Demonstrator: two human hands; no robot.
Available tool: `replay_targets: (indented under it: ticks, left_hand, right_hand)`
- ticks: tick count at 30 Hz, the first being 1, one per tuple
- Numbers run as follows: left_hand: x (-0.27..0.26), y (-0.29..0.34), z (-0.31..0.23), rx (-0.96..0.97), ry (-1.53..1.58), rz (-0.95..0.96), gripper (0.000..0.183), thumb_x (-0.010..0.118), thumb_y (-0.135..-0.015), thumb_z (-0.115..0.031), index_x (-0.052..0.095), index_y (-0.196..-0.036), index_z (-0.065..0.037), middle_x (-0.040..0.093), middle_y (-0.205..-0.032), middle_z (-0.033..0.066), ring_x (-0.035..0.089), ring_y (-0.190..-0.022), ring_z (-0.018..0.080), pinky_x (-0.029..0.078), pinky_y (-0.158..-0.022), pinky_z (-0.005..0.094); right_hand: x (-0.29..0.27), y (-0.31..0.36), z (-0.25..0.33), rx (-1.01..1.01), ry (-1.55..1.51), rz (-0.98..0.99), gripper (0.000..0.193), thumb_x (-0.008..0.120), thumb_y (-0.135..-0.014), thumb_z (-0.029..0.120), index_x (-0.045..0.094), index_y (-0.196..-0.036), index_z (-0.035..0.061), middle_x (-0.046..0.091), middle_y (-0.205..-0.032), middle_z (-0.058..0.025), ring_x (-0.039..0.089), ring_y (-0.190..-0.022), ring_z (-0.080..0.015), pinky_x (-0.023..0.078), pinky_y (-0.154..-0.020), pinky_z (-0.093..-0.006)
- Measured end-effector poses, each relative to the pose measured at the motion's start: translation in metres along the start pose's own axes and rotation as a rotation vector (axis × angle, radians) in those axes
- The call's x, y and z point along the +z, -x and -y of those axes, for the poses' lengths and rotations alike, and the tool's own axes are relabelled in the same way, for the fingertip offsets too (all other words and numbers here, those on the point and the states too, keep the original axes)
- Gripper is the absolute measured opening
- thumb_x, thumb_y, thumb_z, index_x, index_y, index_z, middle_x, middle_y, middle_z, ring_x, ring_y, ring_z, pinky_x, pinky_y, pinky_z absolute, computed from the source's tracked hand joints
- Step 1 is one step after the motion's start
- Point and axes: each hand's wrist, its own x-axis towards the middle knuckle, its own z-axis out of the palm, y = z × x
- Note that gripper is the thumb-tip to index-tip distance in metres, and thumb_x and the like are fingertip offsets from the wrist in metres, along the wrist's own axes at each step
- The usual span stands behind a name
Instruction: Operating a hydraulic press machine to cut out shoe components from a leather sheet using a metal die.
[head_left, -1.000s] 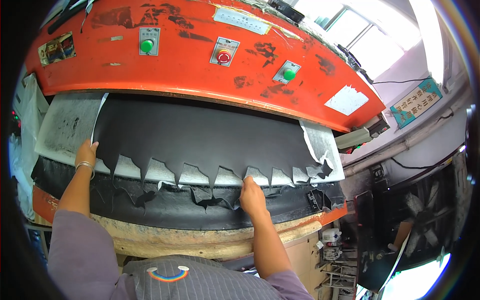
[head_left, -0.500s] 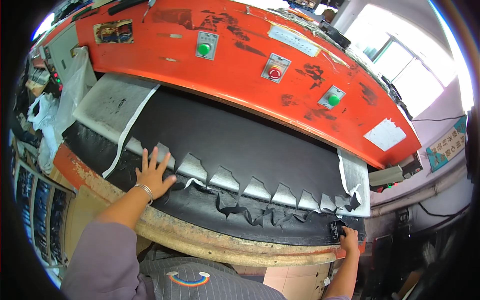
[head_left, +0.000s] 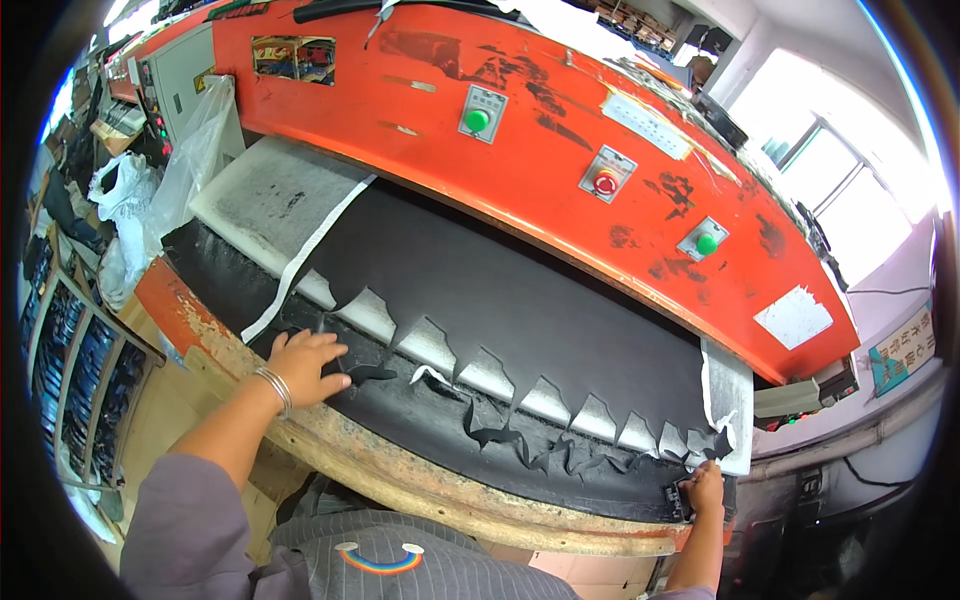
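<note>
A black sheet (head_left: 500,280) lies over a white backing pad (head_left: 265,190) on the bed of an orange machine. Along its near edge runs a row of jagged cutouts where the white shows through. My left hand (head_left: 305,368) rests at the left of the black front ledge (head_left: 400,430), fingers stretched out, holding nothing. A black scrap (head_left: 375,374) lies beside its thumb. At the right end, my right hand (head_left: 706,487) has its fingers closed round a small black block (head_left: 679,503) with white markings. Between the hands, a torn wavy black strip (head_left: 540,452) lies on the ledge.
The orange machine front (head_left: 400,110) bears green buttons (head_left: 478,121) and a red button (head_left: 605,184). A worn wooden edge (head_left: 400,490) borders the ledge on my side. Far left are a metal rack (head_left: 85,370) and plastic bags (head_left: 130,200). A pipe (head_left: 840,450) runs along the right wall.
The whole view has shifted. My left hand has drawn back from the sheet's cut edge onto the front ledge, its fingers less spread. My right hand, still on the block, sits nearer the sheet's right corner.
</note>
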Motion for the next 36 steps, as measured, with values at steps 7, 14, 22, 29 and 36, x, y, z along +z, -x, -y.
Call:
replay_targets:
  ticks: [7,14,22,29,36]
  left_hand:
    - [-0.045,-0.062,0.074,0.102,0.404,-0.465,0.022,0.067,-0.081,-0.02,0.067,-0.09,0.001,0.068,-0.082,0.0142,0.065,-0.072,0.0259,0.051,-0.066,0.0336]
    - [-0.05,-0.166,0.153,0.356,0.29,-0.622,0.02,0.061,-0.082,-0.014,0.069,-0.097,-0.005,0.067,-0.1,0.0122,0.061,-0.096,0.0292,0.046,-0.086,0.0395]
    - [-0.024,-0.19,0.174,0.526,0.2,-0.687,0.031,0.053,-0.083,-0.009,0.066,-0.111,-0.007,0.06,-0.124,0.0081,0.048,-0.12,0.0284,0.036,-0.103,0.0431]
    - [-0.026,-0.182,0.172,0.472,0.232,-0.592,0.045,0.051,-0.086,-0.012,0.049,-0.132,-0.008,0.057,-0.128,0.0045,0.045,-0.124,0.0228,0.03,-0.107,0.039]
    - [-0.024,-0.186,0.176,0.457,0.278,-0.654,0.052,0.052,-0.085,-0.008,0.042,-0.136,-0.006,0.06,-0.118,0.0092,0.049,-0.118,0.025,0.032,-0.106,0.041]
  right_hand:
    - [-0.051,0.031,0.092,-0.056,0.001,-0.028,0.022,0.068,-0.078,0.014,0.051,-0.074,0.0008,0.054,-0.071,-0.0171,0.054,-0.068,-0.0387,0.042,-0.061,-0.0464]
    - [-0.122,-0.005,0.296,0.095,-0.604,-0.063,0.029,0.053,-0.082,-0.004,0.058,-0.111,-0.0023,0.064,-0.09,-0.01,0.059,-0.082,-0.0125,0.047,-0.075,-0.0264]
    - [-0.066,-0.158,0.556,0.083,-0.99,0.14,0.018,0.06,-0.087,0.012,0.061,-0.098,-0.001,0.06,-0.078,-0.0046,0.055,-0.068,-0.012,0.047,-0.06,-0.0274]
    - [-0.07,-0.225,0.681,0.079,-0.872,0.164,0.019,0.057,-0.088,0.012,0.054,-0.098,-0.0048,0.06,-0.067,-0.0122,0.06,-0.048,-0.0197,0.047,-0.041,-0.0323]
    - [-0.065,-0.239,0.7,0.143,-0.709,0.161,0.023,0.056,-0.087,0.009,0.052,-0.104,-0.0047,0.059,-0.07,-0.0127,0.06,-0.049,-0.0197,0.052,-0.041,-0.0326]
